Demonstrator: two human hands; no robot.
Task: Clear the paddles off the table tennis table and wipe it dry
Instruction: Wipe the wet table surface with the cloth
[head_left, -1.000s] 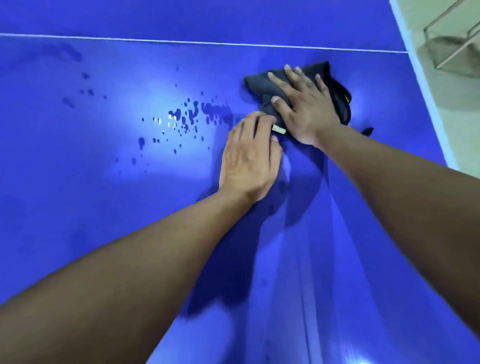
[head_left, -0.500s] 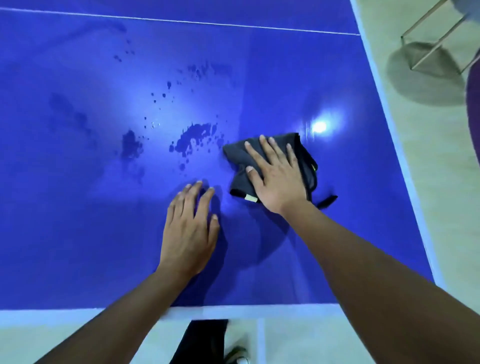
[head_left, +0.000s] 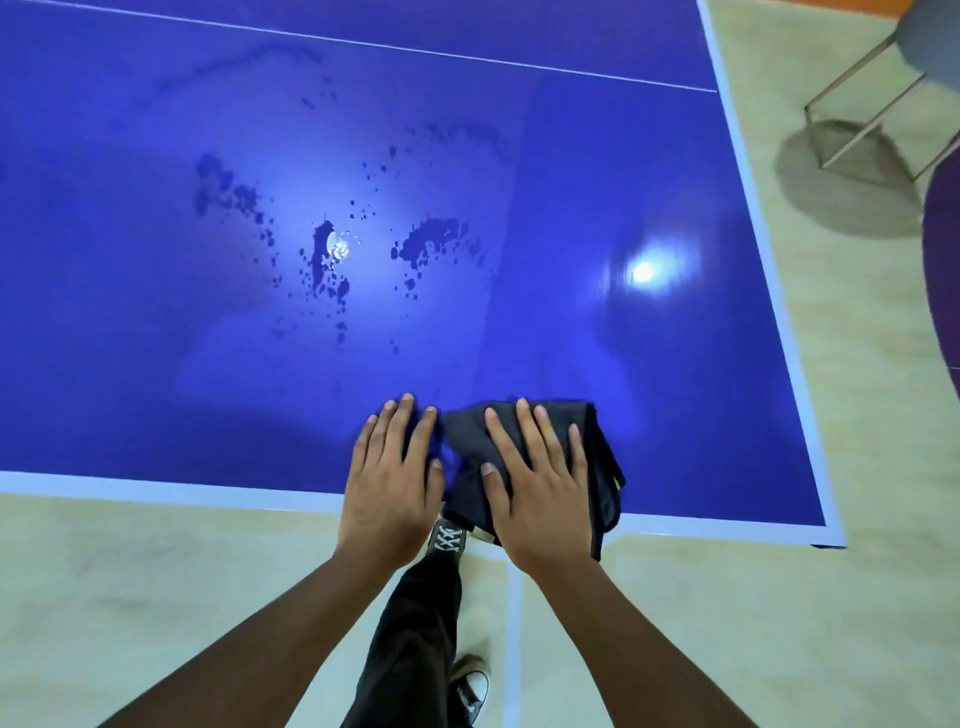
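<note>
right hand (head_left: 540, 499): flat, fingers straight and spread, pressing down on the dark cloth (head_left: 600, 447), not gripping it

left hand (head_left: 392, 488): also flat and open, palm on the bare table tennis table (head_left: 675, 364) just left of the cloth, holding nothing

cloth: sits right at the near edge of the table, its near corner hanging off over the floor

where the water is: ahead of both your hands and a bit left, so it's a push away from you; nearest splashes (head_left: 431, 241) are up from your left hand, the puddle (head_left: 327, 260) under the light glare is further left, and a fainter patch (head_left: 223, 187) is left again

long axis: the wet stuff spreads left to right across the table, so I'd guess sideways sweeps cover it better than one straight shove

nearer hand: your left is closer to the water, but the cloth is under your right, so the right has to reach forward and across

paddles: none in view, looks like you're only on the wiping part
</note>
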